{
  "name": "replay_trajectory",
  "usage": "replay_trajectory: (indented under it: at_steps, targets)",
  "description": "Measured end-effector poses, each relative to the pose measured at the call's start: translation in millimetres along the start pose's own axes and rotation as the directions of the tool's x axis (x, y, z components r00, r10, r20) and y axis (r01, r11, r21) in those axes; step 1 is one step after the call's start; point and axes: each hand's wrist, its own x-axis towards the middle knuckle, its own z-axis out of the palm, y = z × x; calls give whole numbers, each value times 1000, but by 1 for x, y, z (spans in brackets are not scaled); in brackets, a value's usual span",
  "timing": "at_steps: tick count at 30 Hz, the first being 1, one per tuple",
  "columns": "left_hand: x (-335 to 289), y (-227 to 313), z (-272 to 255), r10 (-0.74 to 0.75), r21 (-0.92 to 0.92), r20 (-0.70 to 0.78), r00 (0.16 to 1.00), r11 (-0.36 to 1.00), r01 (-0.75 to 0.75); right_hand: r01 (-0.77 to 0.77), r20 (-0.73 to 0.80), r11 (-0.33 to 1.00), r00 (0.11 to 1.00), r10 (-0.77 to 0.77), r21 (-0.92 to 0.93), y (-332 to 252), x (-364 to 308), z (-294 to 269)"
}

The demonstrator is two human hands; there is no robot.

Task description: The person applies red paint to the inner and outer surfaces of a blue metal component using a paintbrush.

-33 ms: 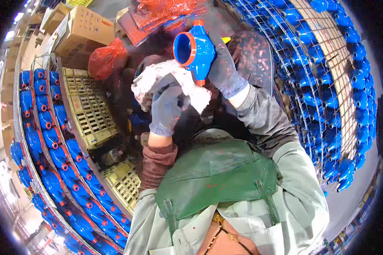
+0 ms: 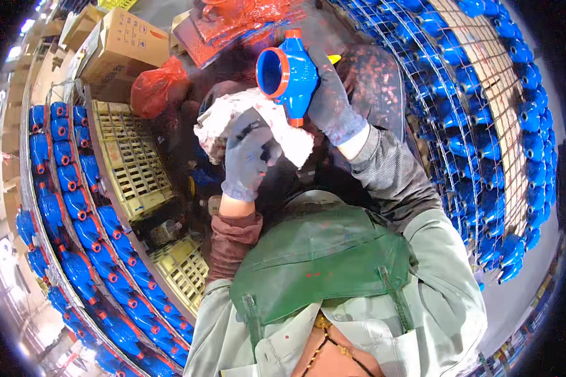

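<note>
One glossy blue fitting [image 2: 303, 76], round-mouthed, edged in orange-red

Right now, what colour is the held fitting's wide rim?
Orange-red; the wide rim shows best in head view.

Glossy, smooth blue hollow fitting with red rims [image 2: 302, 76]. Matt, crumpled white cloth [image 2: 223, 116]. Matt grey fabric gloves [image 2: 248, 151]. Smooth, faintly shiny green apron [image 2: 321, 261]. Shiny red plastic bag [image 2: 158, 88]. Matt brown cardboard box [image 2: 129, 47].
</note>
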Motion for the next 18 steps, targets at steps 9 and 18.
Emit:
replay_trajectory:
  at_steps: [9, 18]
  targets:
    - [17, -4, 33, 38, 239, -173, 984, 971, 4, 19, 22, 997, 1000, -17, -77, 0, -16, 16]
    - [33, 0, 42, -13, 197, -299, 954, 977, 75, 323, 255, 903, 933, -254, -283, 2, -19, 8]
